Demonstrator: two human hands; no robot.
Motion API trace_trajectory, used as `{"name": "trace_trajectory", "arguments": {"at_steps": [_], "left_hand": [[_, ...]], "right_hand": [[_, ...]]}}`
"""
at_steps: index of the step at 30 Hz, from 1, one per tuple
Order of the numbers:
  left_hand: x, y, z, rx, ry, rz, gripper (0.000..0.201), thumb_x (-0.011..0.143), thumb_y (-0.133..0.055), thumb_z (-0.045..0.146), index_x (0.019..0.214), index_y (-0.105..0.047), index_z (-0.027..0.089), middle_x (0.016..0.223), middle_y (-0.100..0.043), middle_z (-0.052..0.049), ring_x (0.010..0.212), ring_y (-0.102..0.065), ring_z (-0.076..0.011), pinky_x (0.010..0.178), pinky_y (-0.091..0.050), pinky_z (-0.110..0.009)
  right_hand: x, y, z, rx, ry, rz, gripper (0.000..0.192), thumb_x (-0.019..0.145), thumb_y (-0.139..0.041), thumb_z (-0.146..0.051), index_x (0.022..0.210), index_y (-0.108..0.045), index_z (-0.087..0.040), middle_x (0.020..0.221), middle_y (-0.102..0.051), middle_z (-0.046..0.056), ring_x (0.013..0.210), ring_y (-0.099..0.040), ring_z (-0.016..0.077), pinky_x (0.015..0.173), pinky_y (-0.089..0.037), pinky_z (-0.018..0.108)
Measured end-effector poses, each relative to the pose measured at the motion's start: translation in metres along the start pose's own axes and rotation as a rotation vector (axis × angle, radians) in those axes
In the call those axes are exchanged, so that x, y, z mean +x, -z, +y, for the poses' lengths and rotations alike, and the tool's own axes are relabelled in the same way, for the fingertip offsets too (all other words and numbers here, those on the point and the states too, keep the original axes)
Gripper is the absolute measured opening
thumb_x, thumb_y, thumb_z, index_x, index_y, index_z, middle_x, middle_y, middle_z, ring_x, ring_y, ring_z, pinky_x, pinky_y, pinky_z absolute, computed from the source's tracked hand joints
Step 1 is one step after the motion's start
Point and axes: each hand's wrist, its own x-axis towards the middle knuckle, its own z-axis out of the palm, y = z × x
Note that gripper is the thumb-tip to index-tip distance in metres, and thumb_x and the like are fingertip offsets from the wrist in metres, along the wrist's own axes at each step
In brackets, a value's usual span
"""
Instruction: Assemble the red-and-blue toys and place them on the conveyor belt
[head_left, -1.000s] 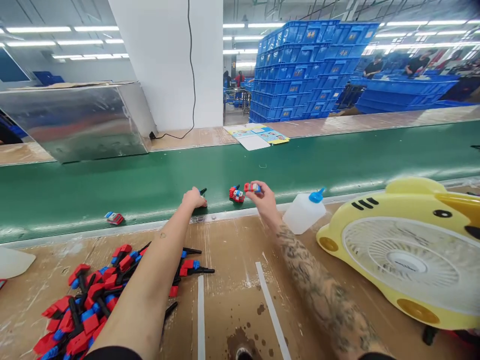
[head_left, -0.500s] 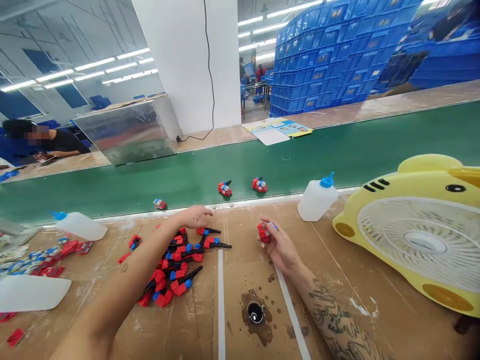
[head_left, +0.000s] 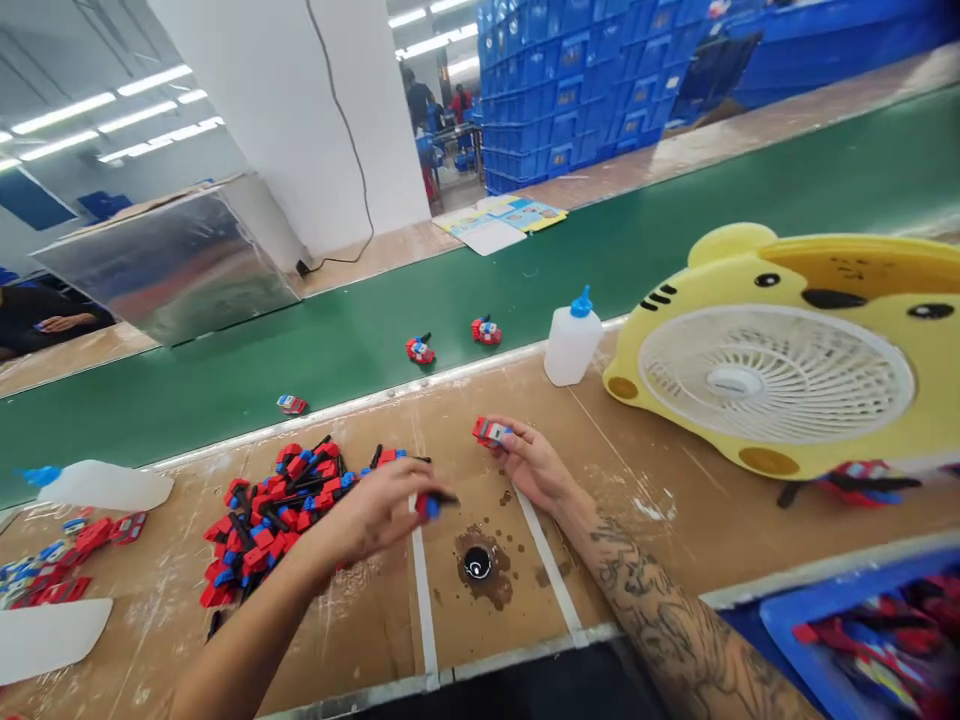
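Two hands are busy low over the cardboard-topped bench (head_left: 675,500), and between them sits a small black glue pot (head_left: 477,565) ringed by dark stains. That's the first hazard: either wrist dropping a touch could dunk a sleeve of skin or knock the pot over.

The left hand (head_left: 379,510) has its grip pinched on a small red-and-blue part with a black pin (head_left: 433,503), blurred, so exactly how firmly I cannot tell. A loose pinch there and the piece drops straight toward the glue.

The right hand (head_left: 529,465) has its grip clamped around a little red, white and blue toy body (head_left: 489,432), fingertips only; twisting it could pop it free.

Just left, the heap of red-and-blue parts (head_left: 277,505) spreads close to the left forearm, easy to scatter with a sweep.

Farther out, a white squeeze bottle with a blue cap (head_left: 570,340) stands upright at the bench edge, next to the yellow tiger-faced fan (head_left: 780,370); a nudge tips it onto the green conveyor belt (head_left: 225,380), where three finished toys (head_left: 420,350) lie.
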Motion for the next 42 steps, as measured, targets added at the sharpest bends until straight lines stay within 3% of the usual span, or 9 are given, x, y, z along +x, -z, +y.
{"name": "trace_trajectory", "arguments": {"at_steps": [3, 5, 9, 14, 19, 24, 27, 35, 42], "left_hand": [[-0.003, -0.023, 0.042, 0.246, -0.255, -0.198, 0.037, 0.092, -0.049, 0.013, 0.125, -0.060, 0.025, 0.120, -0.063, -0.011, 0.110, -0.057, -0.0242, 0.095, -0.048, -0.037], [-0.002, -0.034, 0.056, 0.368, -0.337, -0.252, 0.036, 0.093, -0.048, 0.012, 0.125, -0.059, 0.024, 0.122, -0.063, -0.011, 0.111, -0.057, -0.0256, 0.094, -0.049, -0.038], [0.003, -0.042, 0.059, 0.425, -0.365, -0.283, 0.032, 0.095, -0.047, 0.014, 0.123, -0.060, 0.023, 0.122, -0.064, -0.010, 0.113, -0.056, -0.0253, 0.093, -0.049, -0.035], [0.002, -0.039, 0.057, 0.263, -0.290, -0.277, 0.041, 0.092, -0.048, 0.009, 0.128, -0.057, 0.025, 0.125, -0.060, -0.012, 0.115, -0.055, -0.0251, 0.097, -0.049, -0.037], [-0.009, -0.037, 0.044, -0.192, 0.002, -0.059, 0.032, 0.091, -0.057, 0.015, 0.120, -0.063, 0.026, 0.120, -0.061, -0.011, 0.110, -0.059, -0.0217, 0.094, -0.050, -0.032], [-0.012, -0.050, 0.024, -0.708, 0.300, 0.439, 0.036, 0.079, -0.077, 0.021, 0.113, -0.066, 0.023, 0.113, -0.066, -0.008, 0.108, -0.061, -0.0219, 0.097, -0.048, -0.032], [-0.007, -0.056, 0.016, -0.874, 0.367, 0.615, 0.040, 0.074, -0.081, 0.021, 0.113, -0.068, 0.024, 0.113, -0.068, -0.006, 0.108, -0.063, -0.0201, 0.096, -0.049, -0.028], [0.010, -0.060, 0.012, -0.873, 0.378, 0.663, 0.041, 0.073, -0.083, 0.022, 0.112, -0.070, 0.024, 0.112, -0.070, -0.006, 0.107, -0.064, -0.0205, 0.096, -0.050, -0.030], [0.017, -0.065, 0.008, -0.676, 0.427, 0.665, 0.041, 0.081, -0.075, 0.030, 0.120, -0.068, 0.020, 0.121, -0.067, -0.011, 0.112, -0.062, -0.0261, 0.103, -0.048, -0.039]], "right_hand": [[0.004, 0.001, 0.001, 0.037, 0.000, -0.006, 0.042, 0.063, -0.089, -0.029, 0.101, -0.073, -0.021, 0.107, -0.074, 0.006, 0.096, -0.068, 0.0172, 0.087, -0.052, 0.028], [0.004, 0.001, 0.002, 0.050, -0.025, -0.009, 0.043, 0.063, -0.089, -0.027, 0.102, -0.073, -0.020, 0.107, -0.074, 0.006, 0.096, -0.069, 0.0187, 0.087, -0.053, 0.030], [0.001, 0.000, 0.001, 0.072, -0.040, -0.012, 0.045, 0.063, -0.089, -0.026, 0.105, -0.071, -0.019, 0.106, -0.074, 0.007, 0.094, -0.071, 0.0202, 0.088, -0.055, 0.033], [-0.001, 0.000, -0.005, 0.082, 0.004, -0.019, 0.053, 0.059, -0.091, -0.023, 0.107, -0.070, -0.021, 0.109, -0.072, 0.005, 0.099, -0.069, 0.0195, 0.088, -0.054, 0.030], [-0.006, -0.002, -0.002, -0.041, -0.009, -0.093, 0.060, 0.054, -0.092, -0.018, 0.109, -0.068, -0.022, 0.108, -0.072, 0.005, 0.095, -0.067, 0.0167, 0.083, -0.052, 0.026], [-0.013, -0.005, 0.004, -0.165, -0.001, -0.284, 0.062, 0.055, -0.091, -0.011, 0.110, -0.063, -0.022, 0.105, -0.069, 0.003, 0.095, -0.065, 0.0165, 0.080, -0.051, 0.027], [-0.017, -0.009, 0.007, -0.228, 0.018, -0.341, 0.060, 0.059, -0.089, -0.011, 0.112, -0.061, -0.021, 0.106, -0.067, 0.003, 0.096, -0.065, 0.0163, 0.083, -0.051, 0.028], [-0.019, -0.010, 0.012, -0.384, 0.094, -0.368, 0.057, 0.066, -0.087, -0.017, 0.115, -0.058, -0.022, 0.112, -0.065, 0.005, 0.103, -0.063, 0.0184, 0.093, -0.049, 0.032], [-0.026, -0.023, 0.000, -1.014, 0.318, -0.240, 0.050, 0.072, -0.083, -0.024, 0.116, -0.060, -0.024, 0.112, -0.065, 0.004, 0.102, -0.062, 0.0213, 0.093, -0.050, 0.037]]}}
